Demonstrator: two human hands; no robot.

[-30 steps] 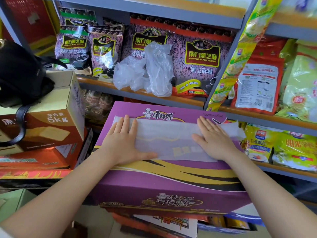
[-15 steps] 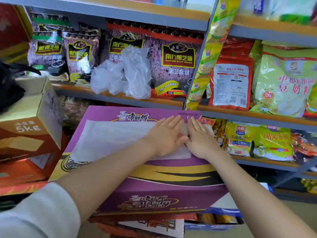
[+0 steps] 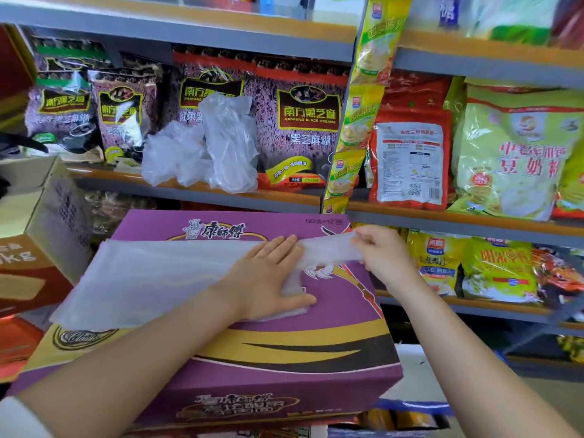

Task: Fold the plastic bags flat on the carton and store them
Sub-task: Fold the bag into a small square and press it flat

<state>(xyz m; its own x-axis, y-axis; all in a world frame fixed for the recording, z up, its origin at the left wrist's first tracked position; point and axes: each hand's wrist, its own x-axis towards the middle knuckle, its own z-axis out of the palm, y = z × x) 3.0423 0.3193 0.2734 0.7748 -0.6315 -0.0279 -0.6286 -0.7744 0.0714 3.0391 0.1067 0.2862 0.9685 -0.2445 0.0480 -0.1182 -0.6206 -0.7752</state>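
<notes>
The plastic bag [image 3: 151, 279] lies flat on the purple box [image 3: 284, 352]. My left hand [image 3: 268, 276] presses it down, fingers straight. At three o'clock, my right hand [image 3: 384, 254] pinches its end. If I tug hard, it could slide and wrinkle.

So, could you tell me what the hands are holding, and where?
The right hand pinches the plastic bag at its right end; the left hand presses it flat.

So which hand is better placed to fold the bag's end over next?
Probably the right. The right hand already pinches the lifted right end of the plastic bag, while the left hand lies flat, pinning it to the purple carton.
</notes>
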